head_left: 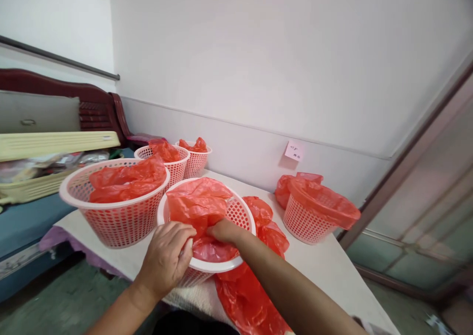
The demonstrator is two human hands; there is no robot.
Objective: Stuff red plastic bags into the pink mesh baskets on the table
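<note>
A white perforated plastic basket [242, 263] stands at the table's near edge with a crumpled red plastic bag [199, 199] loosely inside. My left hand [168, 256] is at the basket's near left rim, fingers curled and closed on the bag's edge there. My right hand [224, 230] reaches down into the basket against the bag; its fingertips are hidden in the red folds. More red plastic bags [251, 295] lie beside the basket, under my right forearm, and hang over the table's front edge.
Three similar baskets with red bags stand left and behind, the nearest a large basket [114, 226]. At the right, a lined basket [308, 221] has its bag folded over the rim. They share a white table [332, 276] against the wall, where a pink note [294, 150] is stuck.
</note>
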